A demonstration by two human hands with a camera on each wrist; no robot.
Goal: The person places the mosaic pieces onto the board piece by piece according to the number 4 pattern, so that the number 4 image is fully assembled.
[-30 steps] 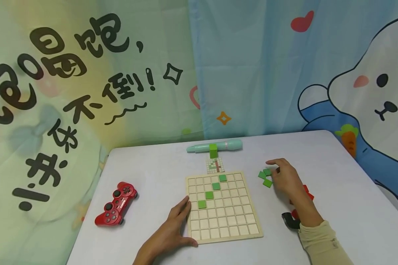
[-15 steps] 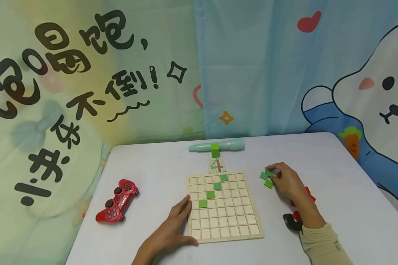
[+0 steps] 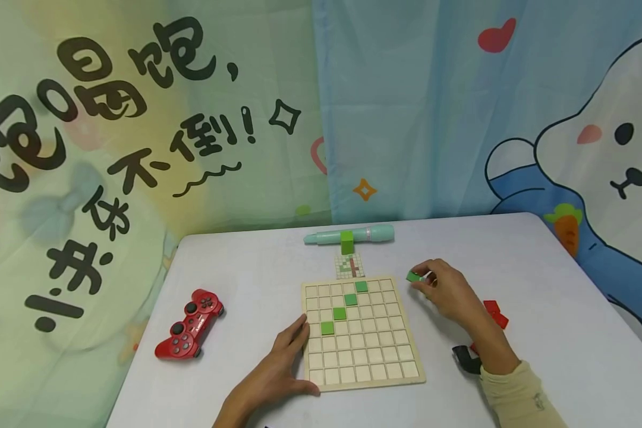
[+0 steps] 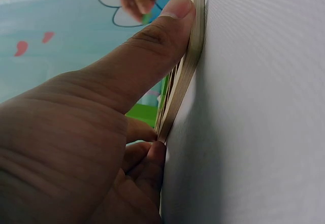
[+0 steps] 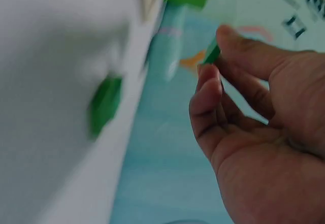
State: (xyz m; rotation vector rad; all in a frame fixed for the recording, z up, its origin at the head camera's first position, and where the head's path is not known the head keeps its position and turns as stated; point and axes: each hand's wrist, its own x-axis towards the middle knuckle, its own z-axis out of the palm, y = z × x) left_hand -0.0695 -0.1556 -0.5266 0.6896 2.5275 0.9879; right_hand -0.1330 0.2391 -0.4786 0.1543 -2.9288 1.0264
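Observation:
My right hand (image 3: 446,288) pinches a small green square tile (image 3: 413,277) between thumb and fingertips, above the table right of the board. In the right wrist view the tile (image 5: 212,52) shows edge-on at the fingertips, and another green tile (image 5: 105,105) is blurred below, over the white tabletop. My left hand (image 3: 275,368) rests at the near left corner of a wooden grid board (image 3: 364,387), fingers along its left side, thumb at the front edge. The left wrist view shows the thumb (image 4: 162,31) against the board's edge. Several green tiles (image 3: 339,313) form a diagonal in the grid.
Behind the board lie a small grid pattern card (image 3: 349,267), a green block (image 3: 347,242) and a mint-green pen (image 3: 377,233). A red game controller (image 3: 189,326) lies left. Red tiles (image 3: 495,314) and a curved black object (image 3: 465,359) lie near my right forearm, which partly covers them.
My right hand has picked up a green tile from the small group on the right and moved left toward the board. My left hand stays at the board's corner.

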